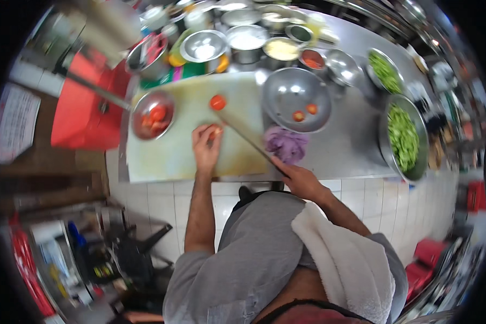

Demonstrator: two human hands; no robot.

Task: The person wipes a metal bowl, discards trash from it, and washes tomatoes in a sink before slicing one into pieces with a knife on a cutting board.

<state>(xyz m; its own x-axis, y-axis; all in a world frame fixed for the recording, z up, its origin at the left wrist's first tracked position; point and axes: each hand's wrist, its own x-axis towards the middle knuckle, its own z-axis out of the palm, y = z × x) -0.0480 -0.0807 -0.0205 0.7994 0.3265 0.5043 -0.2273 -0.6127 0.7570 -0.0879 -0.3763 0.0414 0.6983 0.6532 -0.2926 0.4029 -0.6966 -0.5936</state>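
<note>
My left hand [205,148] pinches a tomato piece [215,133] low over the pale cutting board [166,160]. In my right hand [301,178] is the handle of a long kitchen knife [249,141], its blade slanting up and left across the board. Just beyond the blade's tip lies a red tomato [217,103], which looks cut. At the board's left edge a metal bowl [173,106] holds several red tomato pieces [157,117]. To the right, a wide steel bowl [277,95] contains two small tomato pieces [299,116].
A crumpled purple cloth [287,143] lies beside the knife. Two bowls of chopped green vegetable [403,137] stand at the right. Several metal containers [247,42] crowd the back of the steel counter [348,150]. A red bin [85,109] is at the left.
</note>
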